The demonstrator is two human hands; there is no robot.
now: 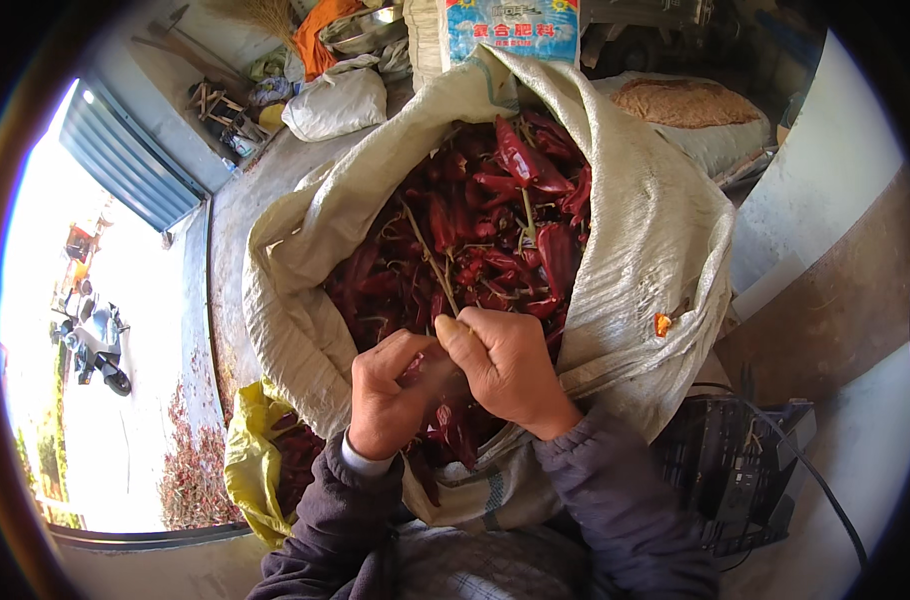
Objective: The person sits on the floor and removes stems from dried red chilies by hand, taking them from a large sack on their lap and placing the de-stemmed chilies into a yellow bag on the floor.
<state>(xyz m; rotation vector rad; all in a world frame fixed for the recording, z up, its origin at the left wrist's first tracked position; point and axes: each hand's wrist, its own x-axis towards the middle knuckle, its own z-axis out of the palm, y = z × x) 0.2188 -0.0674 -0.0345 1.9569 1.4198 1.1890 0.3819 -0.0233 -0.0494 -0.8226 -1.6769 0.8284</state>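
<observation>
A large white woven sack (635,225) stands with its mouth rolled back, full of dried red chili peppers (440,217). Over its near part, my right hand (504,364) pinches a thin dry pepper stalk (429,259) between thumb and forefinger; the stalk slants up and left across the peppers. Touching or nearly touching it, my left hand (395,390) is curled, with its fingertips partly hidden and blurred. Whether it grips the stalk's lower end or a pepper, I cannot tell. Several peppers (455,431) show beneath both hands.
A yellow bag (256,457) of red peppers stands at lower left. A black plastic crate (732,465) with a cable is at lower right. Behind the sack are a printed fertilizer bag (511,30) and a filled white sack (339,97). A scooter (95,337) stands outside the left doorway.
</observation>
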